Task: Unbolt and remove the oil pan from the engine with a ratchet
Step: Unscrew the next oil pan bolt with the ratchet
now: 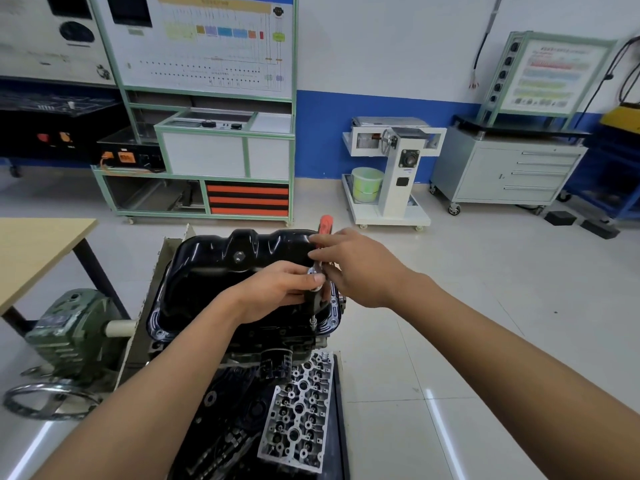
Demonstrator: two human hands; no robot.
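- The oil pan (214, 271), black and glossy, sits sump-up on the inverted engine (277, 336). Its flange lies flat on the block, so I judge it not yet free.
- The ratchet (325, 226) stands over the pan's right flange, near the front corner. Its black extension (313, 306) drops onto a flange bolt (313, 323).
- The left hand (277, 292) has its grip pinched on the ratchet head, thumb on top and fingers curled beneath.
- The right hand (356, 268) has its grip closed about the handle, with the orange end showing beyond the fingers.
- For the step in hand, I would press down through the left hand to keep the extension square on the bolt. I would swing the handle in short arcs clear of the pan wall.
- A tilted socket risks rounding the bolt head, so I would reseat it if it rocks.
- Just below the pan sits the oil filter (273, 365), and nearer me a cylinder head (298, 410).
- To the left are the stand's green gearbox (69, 327) and its handwheel (48, 400).
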